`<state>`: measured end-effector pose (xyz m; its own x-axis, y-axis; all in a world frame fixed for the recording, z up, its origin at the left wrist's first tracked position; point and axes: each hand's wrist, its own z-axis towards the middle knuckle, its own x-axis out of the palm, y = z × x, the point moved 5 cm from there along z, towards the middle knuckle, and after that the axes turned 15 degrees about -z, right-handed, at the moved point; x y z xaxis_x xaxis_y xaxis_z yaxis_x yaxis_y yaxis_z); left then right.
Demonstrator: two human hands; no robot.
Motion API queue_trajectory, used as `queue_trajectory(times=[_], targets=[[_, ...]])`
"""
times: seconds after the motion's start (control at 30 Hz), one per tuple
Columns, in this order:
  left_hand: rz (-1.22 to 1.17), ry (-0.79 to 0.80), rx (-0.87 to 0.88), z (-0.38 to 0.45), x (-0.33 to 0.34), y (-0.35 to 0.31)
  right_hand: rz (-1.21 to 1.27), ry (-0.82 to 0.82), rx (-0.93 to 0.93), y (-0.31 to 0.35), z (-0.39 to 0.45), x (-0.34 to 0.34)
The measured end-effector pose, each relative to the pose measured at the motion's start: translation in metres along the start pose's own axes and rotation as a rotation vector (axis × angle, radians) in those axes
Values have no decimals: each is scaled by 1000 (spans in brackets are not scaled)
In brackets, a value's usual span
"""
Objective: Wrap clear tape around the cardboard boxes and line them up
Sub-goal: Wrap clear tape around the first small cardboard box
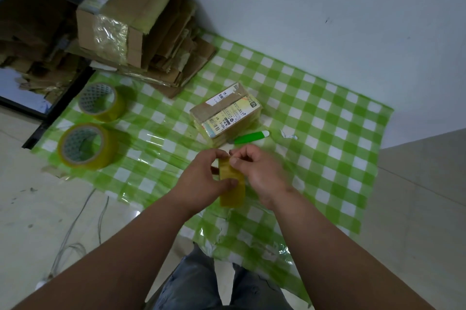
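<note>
Both hands meet on one roll of clear tape [232, 183], held on edge above the green checked sheet [327, 133] that covers the floor. The left hand [201, 178] is the closed grip on the roll, thumb across its lower face and fingers behind. The right hand [259, 173] pinches at the roll's top edge with curled fingertips, apparently working the free end loose; that hand is blurred, so the exact contact cannot be confirmed. The small labelled cardboard box [227, 113], already showing glossy tape across its top, lies on the sheet just beyond the held roll, untouched by either hand. A green-handled cutter [249, 137] lies beside the box on its near side, and a white paper scrap [288, 135] is to the right of the box. Two more tape rolls, one [102, 101] to the left of the box and another [87, 145] nearer the person, sit on the sheet. A larger taped carton [121, 22] on a stack of flattened cardboard [176, 67] stands beyond the box, to its left. Risks assessed: the tape end may split or re-stick to the roll if peeled at an angle; loose tape may fold on itself or catch the sheet; the unsecured box may slide when tape is pressed on; the cutter lies within reach of a moving wrist.
</note>
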<state>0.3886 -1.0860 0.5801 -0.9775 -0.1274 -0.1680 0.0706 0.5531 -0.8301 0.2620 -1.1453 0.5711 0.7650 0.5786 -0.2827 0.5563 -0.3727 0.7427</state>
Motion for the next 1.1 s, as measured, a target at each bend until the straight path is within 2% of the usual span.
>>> queue_trajectory(times=[0.1,0.27,0.43,0.6,0.87,0.97,1.1], targets=[[49,3,-23,-1,0,-2,-102,-15,-31,3,-7,2],[48,-22,-65,1,-11,-11,-230,-127,-181,20,-21,2],[-29,55,3,-9,-11,-24,9,-92,-57,19,-29,-2],[-148,-6,128,-21,-6,-23,78,-98,-8,26,-28,-5],[45,-109,215,-25,-14,-21,12,-75,-5,27,-31,0],[144,-104,236,-26,-16,-21,-2,0,23,26,-31,4],[199,-107,244,-26,-18,-19,6,-2,35,24,-31,2]])
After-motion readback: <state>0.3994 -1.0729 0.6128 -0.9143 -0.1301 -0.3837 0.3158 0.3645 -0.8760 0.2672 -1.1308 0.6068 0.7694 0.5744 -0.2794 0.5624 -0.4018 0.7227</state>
